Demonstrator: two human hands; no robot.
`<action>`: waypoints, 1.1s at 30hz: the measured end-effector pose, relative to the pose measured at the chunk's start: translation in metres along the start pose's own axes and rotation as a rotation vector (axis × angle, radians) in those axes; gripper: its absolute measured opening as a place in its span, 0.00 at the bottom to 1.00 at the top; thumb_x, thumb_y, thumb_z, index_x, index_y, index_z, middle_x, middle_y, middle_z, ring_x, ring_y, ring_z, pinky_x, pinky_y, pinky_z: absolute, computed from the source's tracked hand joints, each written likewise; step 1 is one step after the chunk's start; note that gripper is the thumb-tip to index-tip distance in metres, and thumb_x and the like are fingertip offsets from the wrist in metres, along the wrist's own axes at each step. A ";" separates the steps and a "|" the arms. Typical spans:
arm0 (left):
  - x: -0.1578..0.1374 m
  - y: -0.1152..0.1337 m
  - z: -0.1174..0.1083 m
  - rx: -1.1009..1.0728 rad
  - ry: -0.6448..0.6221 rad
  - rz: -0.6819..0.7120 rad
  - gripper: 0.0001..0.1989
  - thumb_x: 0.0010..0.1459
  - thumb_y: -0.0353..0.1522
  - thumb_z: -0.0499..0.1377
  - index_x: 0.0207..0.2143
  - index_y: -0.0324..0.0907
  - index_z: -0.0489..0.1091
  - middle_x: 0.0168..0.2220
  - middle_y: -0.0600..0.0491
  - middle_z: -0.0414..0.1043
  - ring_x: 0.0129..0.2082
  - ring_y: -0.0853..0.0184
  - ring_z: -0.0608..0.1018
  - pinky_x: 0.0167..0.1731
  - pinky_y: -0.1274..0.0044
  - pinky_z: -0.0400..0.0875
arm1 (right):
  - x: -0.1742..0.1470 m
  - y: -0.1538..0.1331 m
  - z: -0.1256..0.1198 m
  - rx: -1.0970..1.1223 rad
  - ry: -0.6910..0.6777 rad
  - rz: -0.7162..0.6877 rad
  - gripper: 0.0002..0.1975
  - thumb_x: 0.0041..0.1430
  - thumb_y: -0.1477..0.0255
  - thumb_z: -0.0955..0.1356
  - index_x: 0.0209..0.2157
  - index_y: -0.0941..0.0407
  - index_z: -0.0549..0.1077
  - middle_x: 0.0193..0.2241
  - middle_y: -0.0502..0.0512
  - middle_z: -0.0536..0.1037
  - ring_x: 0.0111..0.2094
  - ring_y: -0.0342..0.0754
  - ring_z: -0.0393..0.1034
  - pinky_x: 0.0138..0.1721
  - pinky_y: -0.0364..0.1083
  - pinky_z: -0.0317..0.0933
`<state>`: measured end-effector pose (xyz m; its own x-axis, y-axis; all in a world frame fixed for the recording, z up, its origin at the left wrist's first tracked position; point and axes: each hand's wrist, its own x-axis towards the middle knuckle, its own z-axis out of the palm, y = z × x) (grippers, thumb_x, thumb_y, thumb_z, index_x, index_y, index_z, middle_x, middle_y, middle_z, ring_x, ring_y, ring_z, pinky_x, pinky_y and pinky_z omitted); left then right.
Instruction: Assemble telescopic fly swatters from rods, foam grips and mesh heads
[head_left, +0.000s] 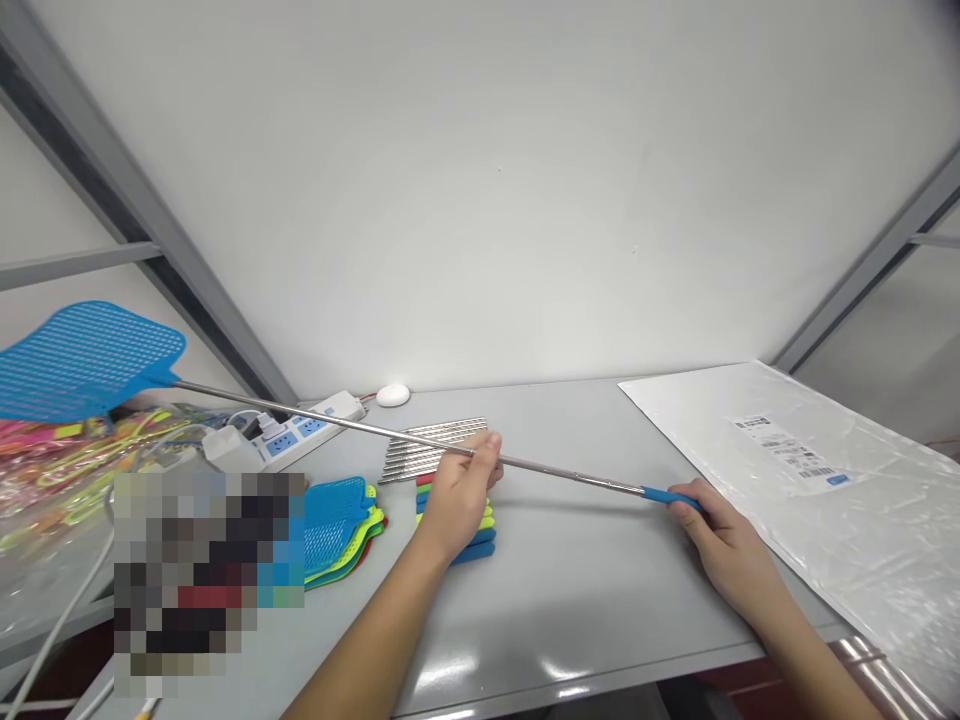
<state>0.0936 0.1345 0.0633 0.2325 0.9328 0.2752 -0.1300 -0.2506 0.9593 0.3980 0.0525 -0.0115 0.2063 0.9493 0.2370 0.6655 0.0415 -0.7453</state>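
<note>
The rod (405,436) is shiny metal, the swatter head (94,360) plastic, the tabletop (585,580) glossy

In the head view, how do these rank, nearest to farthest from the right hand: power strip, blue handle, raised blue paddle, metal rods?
1. Blue handle: in the right hand.
2. Metal rods: left of centre.
3. Power strip: further left.
4. Raised blue paddle: far left.

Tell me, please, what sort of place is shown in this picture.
Probably a small assembly workstation: stacked swatter heads, a row of metal rods and several coloured handles lie grouped on a grey table.
</note>
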 end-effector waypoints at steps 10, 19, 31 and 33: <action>0.003 -0.005 -0.006 0.044 0.039 -0.009 0.21 0.65 0.43 0.53 0.23 0.43 0.54 0.19 0.60 0.46 0.20 0.73 0.51 0.21 0.77 0.46 | 0.002 -0.001 0.000 0.000 0.018 0.035 0.15 0.64 0.56 0.61 0.39 0.51 0.71 0.28 0.48 0.69 0.30 0.46 0.63 0.32 0.45 0.58; -0.005 -0.016 0.013 0.128 -0.131 -0.105 0.22 0.66 0.44 0.49 0.22 0.42 0.53 0.20 0.59 0.49 0.21 0.72 0.53 0.23 0.76 0.48 | 0.003 -0.004 0.000 0.019 -0.012 -0.001 0.15 0.65 0.56 0.61 0.37 0.51 0.71 0.31 0.50 0.69 0.33 0.48 0.64 0.35 0.47 0.58; 0.011 0.003 -0.022 -0.150 0.301 0.084 0.24 0.64 0.44 0.53 0.19 0.42 0.54 0.19 0.59 0.48 0.20 0.73 0.54 0.21 0.78 0.50 | 0.000 -0.002 -0.001 -0.009 -0.001 0.043 0.15 0.64 0.55 0.61 0.39 0.50 0.71 0.29 0.49 0.70 0.30 0.47 0.64 0.32 0.45 0.59; 0.012 0.005 -0.025 -0.161 0.377 0.119 0.24 0.64 0.44 0.53 0.19 0.41 0.54 0.19 0.59 0.48 0.20 0.74 0.55 0.20 0.79 0.50 | 0.000 -0.003 -0.002 -0.018 -0.001 0.042 0.15 0.64 0.55 0.61 0.39 0.50 0.72 0.28 0.49 0.70 0.29 0.47 0.64 0.31 0.45 0.59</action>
<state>0.0722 0.1511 0.0699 -0.1578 0.9368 0.3123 -0.2907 -0.3464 0.8919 0.3979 0.0519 -0.0082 0.2337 0.9504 0.2050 0.6692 -0.0043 -0.7431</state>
